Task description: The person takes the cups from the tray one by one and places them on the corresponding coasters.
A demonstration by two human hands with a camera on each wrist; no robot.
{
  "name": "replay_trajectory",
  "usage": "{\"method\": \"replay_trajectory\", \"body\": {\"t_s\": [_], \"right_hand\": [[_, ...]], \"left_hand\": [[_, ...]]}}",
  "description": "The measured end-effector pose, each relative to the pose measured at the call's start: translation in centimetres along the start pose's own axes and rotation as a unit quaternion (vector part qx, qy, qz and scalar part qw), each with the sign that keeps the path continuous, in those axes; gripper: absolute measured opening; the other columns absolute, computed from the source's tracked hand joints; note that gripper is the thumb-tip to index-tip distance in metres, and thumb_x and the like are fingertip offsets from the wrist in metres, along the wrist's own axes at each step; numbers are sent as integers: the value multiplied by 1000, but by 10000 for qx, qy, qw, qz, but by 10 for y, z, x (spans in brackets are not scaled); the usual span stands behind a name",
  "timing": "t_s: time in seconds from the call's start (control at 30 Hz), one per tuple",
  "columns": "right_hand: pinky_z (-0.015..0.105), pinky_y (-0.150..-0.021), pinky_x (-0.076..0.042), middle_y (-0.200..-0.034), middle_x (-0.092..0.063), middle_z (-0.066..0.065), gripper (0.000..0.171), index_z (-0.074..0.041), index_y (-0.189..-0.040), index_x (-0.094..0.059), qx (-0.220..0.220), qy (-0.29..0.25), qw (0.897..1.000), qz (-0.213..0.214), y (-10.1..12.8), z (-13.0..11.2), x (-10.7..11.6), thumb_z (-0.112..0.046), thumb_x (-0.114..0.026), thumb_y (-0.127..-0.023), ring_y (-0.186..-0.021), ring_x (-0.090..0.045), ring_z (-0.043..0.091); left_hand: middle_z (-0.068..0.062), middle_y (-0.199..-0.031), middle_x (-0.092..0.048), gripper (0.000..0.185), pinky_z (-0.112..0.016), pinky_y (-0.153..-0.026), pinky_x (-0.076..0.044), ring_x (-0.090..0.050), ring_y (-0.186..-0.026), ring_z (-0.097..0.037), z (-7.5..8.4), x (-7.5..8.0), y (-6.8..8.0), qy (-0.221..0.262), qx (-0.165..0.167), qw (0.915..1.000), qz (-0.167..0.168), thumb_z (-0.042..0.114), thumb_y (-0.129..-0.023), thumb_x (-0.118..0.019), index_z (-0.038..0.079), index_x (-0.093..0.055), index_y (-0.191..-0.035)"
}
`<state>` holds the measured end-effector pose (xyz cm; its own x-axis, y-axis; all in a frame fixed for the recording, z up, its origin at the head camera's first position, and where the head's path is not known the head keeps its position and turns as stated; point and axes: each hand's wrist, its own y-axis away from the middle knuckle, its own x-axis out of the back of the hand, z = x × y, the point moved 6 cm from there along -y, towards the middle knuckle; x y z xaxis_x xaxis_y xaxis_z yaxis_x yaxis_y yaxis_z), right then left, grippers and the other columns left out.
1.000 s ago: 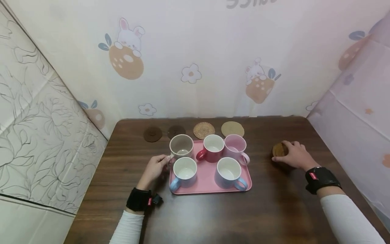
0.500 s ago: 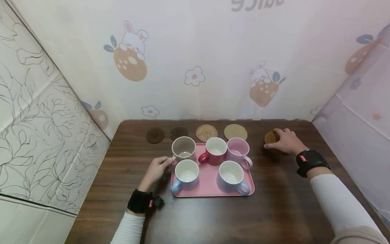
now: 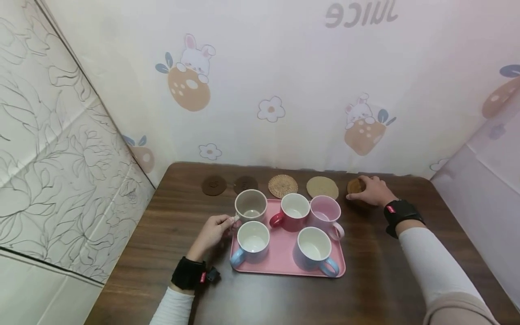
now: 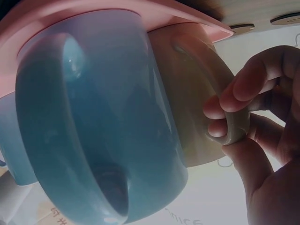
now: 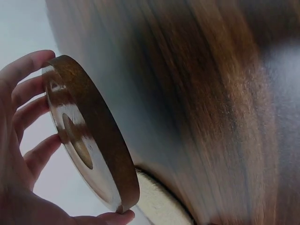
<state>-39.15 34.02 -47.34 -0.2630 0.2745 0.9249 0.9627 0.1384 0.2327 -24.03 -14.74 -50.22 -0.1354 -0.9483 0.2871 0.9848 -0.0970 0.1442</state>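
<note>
Left hand: my left hand [image 3: 212, 231] pinches the loop handle of the beige ceramic mug [image 3: 251, 206]; in the left wrist view my fingers [image 4: 220, 105] curl round that handle, thumb on the other side, so the hold is closed and firm, I judge because the handle is the one part that sticks out past the tray's edge.

Beige mug: it stands upright at the back left corner of the flat pink plastic tray [image 3: 284, 266], handle turned out toward me (handy, since my hand comes in from that side).

Right hand: my right hand [image 3: 371, 192] grips a round dark brown wooden coaster [image 3: 355, 186] by its rim; the right wrist view shows my fingertips [image 5: 33, 61] and thumb wrapped on the edge, with the disc [image 5: 89, 140] tilted up off the dark wooden table [image 3: 378, 280].

Coaster's place: at the far right end of the row along the back edge, just beside the plain tan woven coaster [image 3: 322, 187]. I cannot tell whether any part of it touches the wood.

Row behind the tray: a patterned woven round coaster [image 3: 282, 186] and two dark brown flat round coasters [image 3: 214, 185], set in a line, which to my eye gives one spot per mug.

Other mugs on the tray: a red mug [image 3: 293, 211], a pink mug [image 3: 327, 215], and two light blue mugs [image 3: 253, 240] in front, all upright and close together.
</note>
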Motion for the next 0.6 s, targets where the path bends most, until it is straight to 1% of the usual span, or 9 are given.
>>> {"method": "replay_trajectory", "body": {"t_s": [0.23,0.33,0.43,0.6], "right_hand": [[75,-97,-30,-140,-28,43,110,9,-146,-26,-28,-22,9999,-107,-14,8,-13,-68,-65,-78,-123,-27,60],[76,-98,-28,-140,-26,44,110,11,-146,-25,-62,-71,9998,-190,-16,11,-17,-67,-65,-79,-123,-26,62],[75,-99,-28,-139,-27,45,110,11,-145,-25,-31,-66,9997,-215,-20,12,-21,-67,-65,-79,-123,-26,63],[74,-98,-30,-138,-30,44,108,10,-145,-26,97,-25,9998,-186,-28,7,-27,-66,-66,-79,-122,-29,62]], "left_hand": [[-5,-69,-56,27,-30,-55,-41,-49,-63,-15,-3,-3,1,35,38,10000,-18,16,-99,-53,-5,-67,-90],[-5,-68,-55,28,-30,-56,-41,-48,-62,-14,-3,-5,2,62,28,10000,-40,15,-99,-53,-7,-67,-90],[-6,-67,-55,27,-30,-58,-42,-48,-61,-14,-2,-5,2,98,0,10000,-14,14,-99,-53,-9,-67,-92],[-7,-69,-57,26,-31,-58,-43,-49,-62,-14,-2,-2,1,35,32,9999,128,14,-98,-54,-7,-67,-89]]}}
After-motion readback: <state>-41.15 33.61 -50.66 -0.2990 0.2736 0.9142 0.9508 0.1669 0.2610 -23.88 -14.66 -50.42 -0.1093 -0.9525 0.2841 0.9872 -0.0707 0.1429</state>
